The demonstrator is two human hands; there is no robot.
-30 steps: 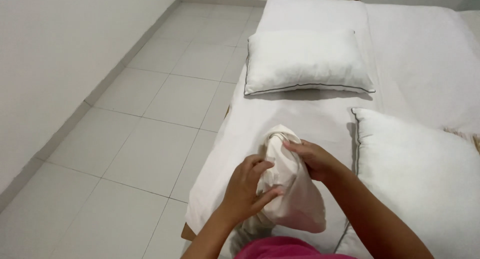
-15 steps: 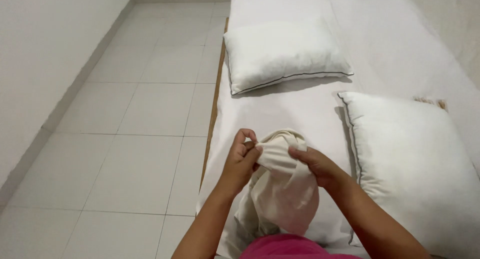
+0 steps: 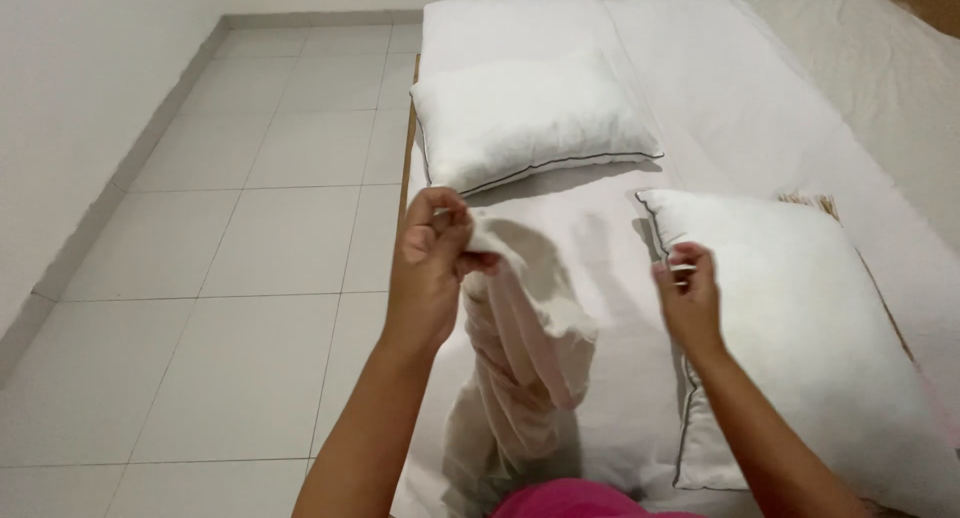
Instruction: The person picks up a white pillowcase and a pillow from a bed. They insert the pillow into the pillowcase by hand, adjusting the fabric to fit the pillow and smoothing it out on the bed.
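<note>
I hold up a thin white pillowcase (image 3: 525, 363) over the near end of the bed. My left hand (image 3: 428, 270) pinches one top corner, and the cloth hangs down from it in folds. My right hand (image 3: 690, 300) is out to the right with its fingertips pinched on what looks like the other edge of the cloth, so the top is stretched between my hands. Just right of my right hand lies a bare white pillow (image 3: 810, 328) with dark piping. A second white pillow (image 3: 530, 118) lies farther up the bed.
The bed (image 3: 700, 88) has a white sheet, and a beige cover (image 3: 880, 68) lies along its right side. Left of the bed is a light tiled floor (image 3: 240, 278) bounded by a white wall (image 3: 70, 98). Pink clothing (image 3: 580, 500) shows at the bottom edge.
My hands were close together on the bunched cloth. They have now moved apart, the right one going right, and the pillowcase has opened out and lifted. The view has tilted up the bed.
</note>
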